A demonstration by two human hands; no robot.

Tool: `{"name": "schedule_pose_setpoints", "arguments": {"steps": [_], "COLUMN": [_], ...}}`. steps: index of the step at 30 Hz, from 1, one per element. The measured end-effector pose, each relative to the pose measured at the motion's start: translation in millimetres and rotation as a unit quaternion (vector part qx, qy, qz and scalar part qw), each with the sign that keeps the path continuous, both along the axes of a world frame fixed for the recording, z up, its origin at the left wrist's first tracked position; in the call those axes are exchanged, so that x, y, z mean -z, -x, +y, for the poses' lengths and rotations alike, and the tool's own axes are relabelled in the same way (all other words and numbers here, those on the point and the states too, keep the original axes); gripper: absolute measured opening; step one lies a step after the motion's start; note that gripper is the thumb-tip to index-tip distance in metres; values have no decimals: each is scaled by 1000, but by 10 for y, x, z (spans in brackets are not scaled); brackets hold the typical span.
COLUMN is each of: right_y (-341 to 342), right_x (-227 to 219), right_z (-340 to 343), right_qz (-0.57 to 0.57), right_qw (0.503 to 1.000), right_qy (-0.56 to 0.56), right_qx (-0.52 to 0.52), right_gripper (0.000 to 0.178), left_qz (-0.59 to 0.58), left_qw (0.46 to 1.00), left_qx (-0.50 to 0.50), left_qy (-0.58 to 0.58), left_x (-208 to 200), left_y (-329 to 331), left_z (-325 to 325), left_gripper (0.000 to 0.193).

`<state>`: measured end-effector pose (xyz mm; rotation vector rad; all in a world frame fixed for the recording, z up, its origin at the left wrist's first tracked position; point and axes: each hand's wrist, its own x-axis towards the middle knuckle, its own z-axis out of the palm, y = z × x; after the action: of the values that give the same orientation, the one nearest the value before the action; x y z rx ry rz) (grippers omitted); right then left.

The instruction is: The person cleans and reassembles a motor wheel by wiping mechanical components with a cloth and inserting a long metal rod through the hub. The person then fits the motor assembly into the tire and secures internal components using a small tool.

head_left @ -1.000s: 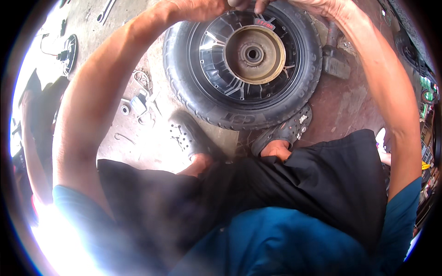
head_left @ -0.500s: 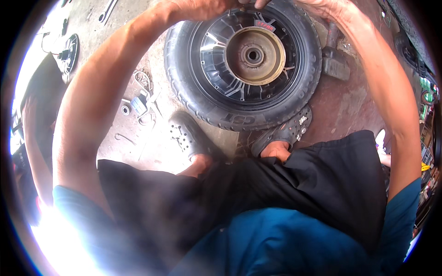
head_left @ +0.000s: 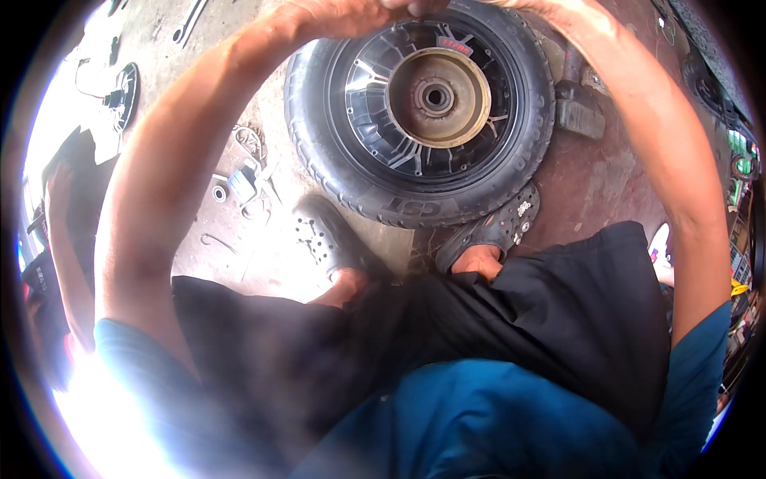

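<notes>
A wheel with a black tyre (head_left: 335, 180) lies flat on the floor in front of my feet. Its black ribbed hub (head_left: 371, 120) surrounds a bare brownish metal drum (head_left: 471, 120) with a central hole. My left hand (head_left: 363, 16) is over the wheel's far edge, its fingers curled in at the top of the picture. Whatever those fingers grip is hidden. My right hand (head_left: 523, 4) is mostly cut off by the upper edge, with only its wrist side showing above the tyre's far right; its fingers cannot be made out.
A dark cordless power tool (head_left: 580, 116) lies right of the tyre. To the left are a spanner (head_left: 185, 25), a bearing (head_left: 219, 192), a bluish block (head_left: 242, 184) and a black round part (head_left: 122, 97). Another person's arm (head_left: 68, 255) shows far left; someone's shoe (head_left: 661, 246), right.
My left fingers have shifted slightly at the wheel's far edge, and my right hand sits a little higher. The wheel appears slightly farther left. The other person's arm at left has moved.
</notes>
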<state>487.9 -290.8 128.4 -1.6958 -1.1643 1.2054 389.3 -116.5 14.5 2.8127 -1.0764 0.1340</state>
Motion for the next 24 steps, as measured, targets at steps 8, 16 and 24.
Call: {"name": "schedule_pose_setpoints", "arguments": {"steps": [8,16,24], "right_y": [39,-192,-33], "right_x": [81,13,22], "right_z": [36,-190,-162], "right_qz": [243,-261,-293], "right_qw": [922,954,947], "right_qy": [128,-138,-78], "right_qx": [272,40,106], "right_gripper": [28,33,43], "left_qz": [202,264,141], "left_qw": [920,899,957], "left_qx": [-186,-234,-128], "left_qy": [280,258,219], "left_x": [-352,-432,-282], "left_y": [21,-34,44], "left_z": [-362,-384,-213], "left_gripper": [12,9,27]}}
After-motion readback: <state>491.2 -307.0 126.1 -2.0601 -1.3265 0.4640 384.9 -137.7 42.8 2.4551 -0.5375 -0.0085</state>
